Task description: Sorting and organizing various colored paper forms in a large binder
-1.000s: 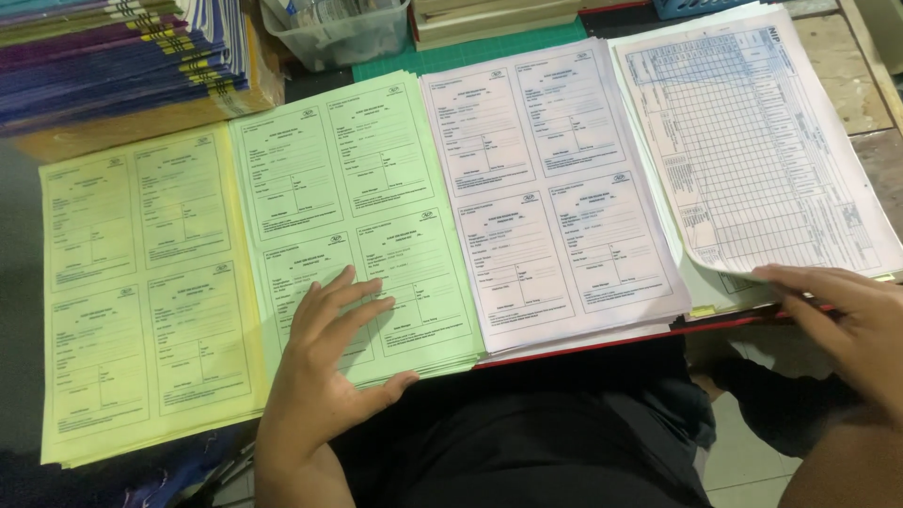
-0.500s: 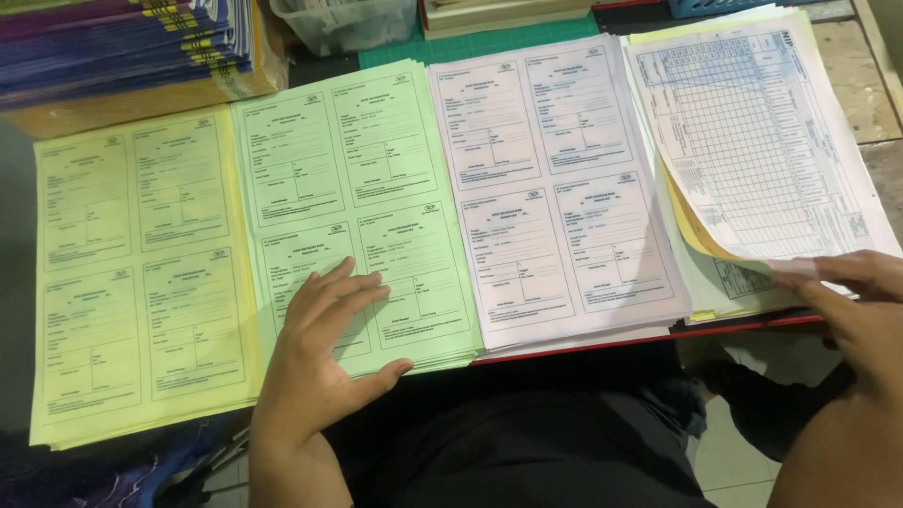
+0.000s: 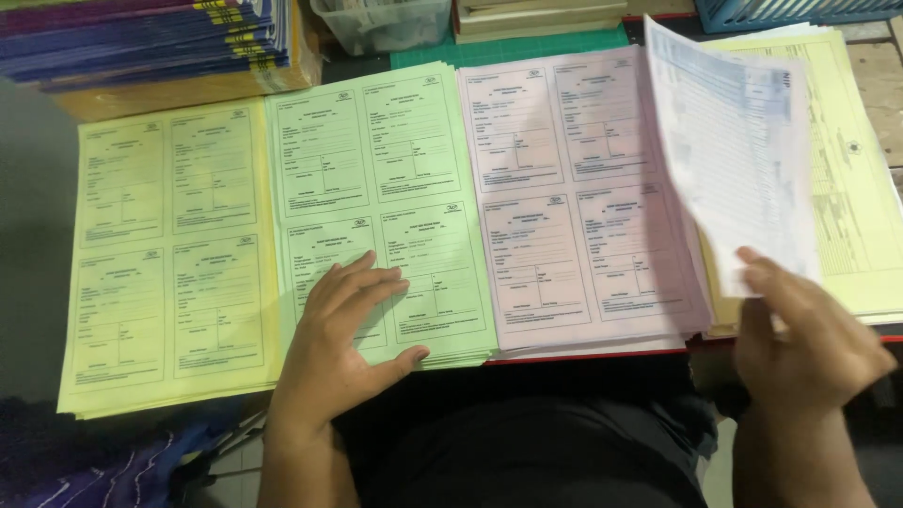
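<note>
The dark surface (image 3: 38, 235) carries three adjacent stacks of printed paper forms: yellow (image 3: 169, 254) at left, green (image 3: 376, 188) at centre, pink (image 3: 574, 188) right of centre. A green cutting mat (image 3: 527, 45) lies at upper centre.

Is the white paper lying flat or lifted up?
Lifted up. The right hand holds the white sheet by its lower edge, raised above the pale yellow sheet.
</note>
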